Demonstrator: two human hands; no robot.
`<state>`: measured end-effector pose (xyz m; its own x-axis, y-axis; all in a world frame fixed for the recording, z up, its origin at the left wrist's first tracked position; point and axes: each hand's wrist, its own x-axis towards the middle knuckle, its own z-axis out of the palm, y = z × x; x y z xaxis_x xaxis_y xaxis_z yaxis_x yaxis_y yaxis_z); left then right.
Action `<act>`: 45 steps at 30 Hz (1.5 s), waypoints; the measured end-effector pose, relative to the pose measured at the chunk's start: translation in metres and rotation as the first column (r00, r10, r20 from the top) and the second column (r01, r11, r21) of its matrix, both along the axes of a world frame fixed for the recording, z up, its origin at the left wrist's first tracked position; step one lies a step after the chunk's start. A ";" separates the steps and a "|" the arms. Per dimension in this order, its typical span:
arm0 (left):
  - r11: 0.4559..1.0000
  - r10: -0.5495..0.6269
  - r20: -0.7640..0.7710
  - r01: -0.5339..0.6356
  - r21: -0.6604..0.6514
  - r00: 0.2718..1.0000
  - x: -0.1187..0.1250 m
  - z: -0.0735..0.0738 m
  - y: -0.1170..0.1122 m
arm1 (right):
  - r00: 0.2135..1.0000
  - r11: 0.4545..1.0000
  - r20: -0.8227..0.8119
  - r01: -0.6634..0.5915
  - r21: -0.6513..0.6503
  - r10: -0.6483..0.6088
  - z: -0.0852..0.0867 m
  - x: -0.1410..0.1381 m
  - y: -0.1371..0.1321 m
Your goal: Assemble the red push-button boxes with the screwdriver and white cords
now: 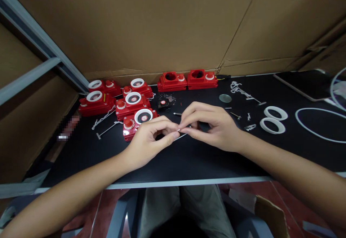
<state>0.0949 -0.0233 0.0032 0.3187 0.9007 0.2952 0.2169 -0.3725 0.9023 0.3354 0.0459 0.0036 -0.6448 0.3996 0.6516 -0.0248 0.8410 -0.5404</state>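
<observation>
My left hand [146, 140] and my right hand [213, 124] meet over the front of the black table. Both are closed in a pinch, fingertips together on a small white piece [178, 129], perhaps the end of a cord. A thin metal rod [181, 136] shows just below the fingertips; my fingers hide the rest of it. Close to my left hand sits a red alarm box [129, 124] with a white ring and a round black disc. Beyond my right fingers lies a screwdriver-like metal tip [177, 114], partly covered.
Several red boxes [97, 104] stand at the back left. Two red boxes with open holes [173, 82] are at the back. Small metal hammers with white cord [99, 136], white rings [272, 126], a clear disc [225, 98], screws [235, 115] and a tablet [302, 83] lie about.
</observation>
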 end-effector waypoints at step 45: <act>0.984 0.058 0.015 -0.059 0.166 0.998 -0.005 0.002 0.001 | 0.999 0.912 0.037 0.026 -0.409 -0.012 -0.005 -0.006 -0.002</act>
